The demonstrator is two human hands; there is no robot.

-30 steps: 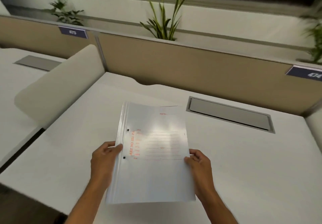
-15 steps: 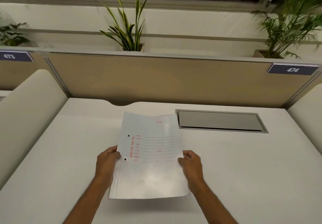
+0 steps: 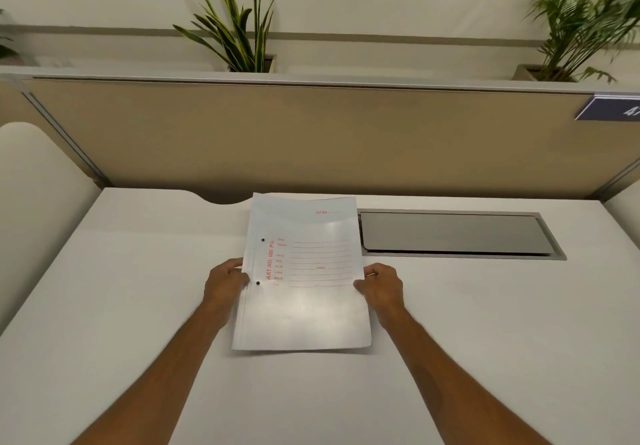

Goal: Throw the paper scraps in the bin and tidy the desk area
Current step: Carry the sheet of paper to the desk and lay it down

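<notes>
I hold a white plastic file folder [image 3: 304, 309] with red print and two black rivets over the middle of the white desk [image 3: 485, 340]. My left hand [image 3: 223, 283] grips its left edge near the lower rivet. My right hand [image 3: 381, 287] grips its right edge at the same height. The folder's near end hangs slightly above the desk surface, its far end close to the back of the desk. No paper scraps and no bin are in view.
A grey cable hatch [image 3: 457, 235] is set into the desk right of the folder. A tan partition [image 3: 311, 140] closes the back, with a blue number tag [image 3: 613, 109] at right. Rounded white side dividers [image 3: 31, 209] flank the desk. Potted plants [image 3: 239, 25] stand behind the partition.
The view has swung right and squared up to the desk. Both hands have carried the folder forward toward the back of the desk, next to the hatch; the grip is unchanged.
</notes>
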